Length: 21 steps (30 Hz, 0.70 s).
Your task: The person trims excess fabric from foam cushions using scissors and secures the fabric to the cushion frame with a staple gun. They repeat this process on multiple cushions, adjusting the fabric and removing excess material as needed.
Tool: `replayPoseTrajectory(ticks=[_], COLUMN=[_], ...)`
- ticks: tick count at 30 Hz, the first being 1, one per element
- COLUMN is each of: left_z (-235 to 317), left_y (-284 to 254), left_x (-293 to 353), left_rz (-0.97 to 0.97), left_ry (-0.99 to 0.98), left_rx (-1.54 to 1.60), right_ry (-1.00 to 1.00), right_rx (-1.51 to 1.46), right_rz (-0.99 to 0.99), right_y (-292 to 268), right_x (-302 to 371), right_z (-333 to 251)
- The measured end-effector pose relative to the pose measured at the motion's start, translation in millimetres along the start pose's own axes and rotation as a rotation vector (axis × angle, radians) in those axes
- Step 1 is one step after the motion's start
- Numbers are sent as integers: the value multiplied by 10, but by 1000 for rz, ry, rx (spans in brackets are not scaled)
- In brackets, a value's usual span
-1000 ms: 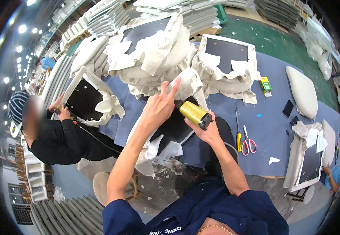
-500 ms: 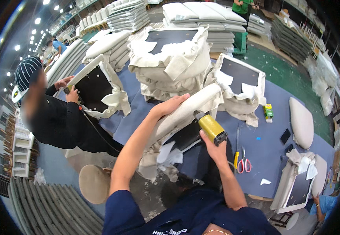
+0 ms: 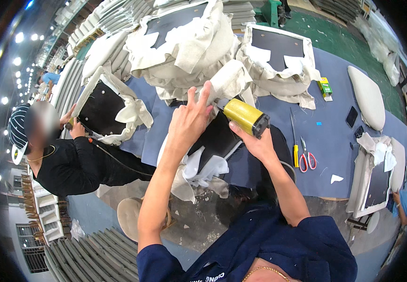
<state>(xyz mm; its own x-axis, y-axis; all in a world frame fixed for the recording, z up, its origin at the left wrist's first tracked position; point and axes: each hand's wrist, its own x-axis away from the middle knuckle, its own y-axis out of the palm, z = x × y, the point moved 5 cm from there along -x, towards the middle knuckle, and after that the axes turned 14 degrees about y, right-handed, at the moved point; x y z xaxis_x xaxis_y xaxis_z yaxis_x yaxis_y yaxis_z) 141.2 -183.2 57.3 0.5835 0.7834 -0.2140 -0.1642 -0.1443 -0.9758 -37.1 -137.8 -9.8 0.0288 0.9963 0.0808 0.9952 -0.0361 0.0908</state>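
Note:
My right hand (image 3: pixel 259 144) is wrapped round a yellow staple gun (image 3: pixel 245 115), whose nose points left at the seat cushion in front of me. That cushion stands tilted on its edge, with beige fabric (image 3: pixel 230 81) along its upper side and a black underside board (image 3: pixel 216 134) facing me. Loose white cloth (image 3: pixel 208 170) hangs at its lower edge. My left hand (image 3: pixel 189 123) is at the cushion's fabric edge, close to the staple gun's nose, two fingers stretched out and apart; its thumb side is partly hidden.
Stacked covered cushions (image 3: pixel 184 61) rise behind. Another black-bottomed seat (image 3: pixel 278 49) lies right of them. Scissors (image 3: pixel 307 160), a yellow-handled tool (image 3: pixel 296 156), a small green-yellow box (image 3: pixel 324 88) and a phone (image 3: pixel 352 116) lie on the blue table. A co-worker (image 3: pixel 91 160) handles a seat at left.
My left hand has shifted from lying along the cushion's top to its edge near the staple gun, fingers now spread. The staple gun has moved slightly left over the cushion. The view has tilted.

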Motion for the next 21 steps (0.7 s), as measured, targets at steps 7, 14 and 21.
replayPoseTrajectory(ticks=[7,14,21], left_z=[146,268,97], left_y=[-53,-117,-137], left_x=[-12,1,8], left_rz=[-50,-76,83], left_ry=[97,185,434], left_rx=[24,-31,528], right_ry=[-238,-303,45], right_rx=[442,497,160], right_rz=[93,169,-50], right_y=[-47,-39,-197], right_x=[34,173,347], right_z=[356,467,105])
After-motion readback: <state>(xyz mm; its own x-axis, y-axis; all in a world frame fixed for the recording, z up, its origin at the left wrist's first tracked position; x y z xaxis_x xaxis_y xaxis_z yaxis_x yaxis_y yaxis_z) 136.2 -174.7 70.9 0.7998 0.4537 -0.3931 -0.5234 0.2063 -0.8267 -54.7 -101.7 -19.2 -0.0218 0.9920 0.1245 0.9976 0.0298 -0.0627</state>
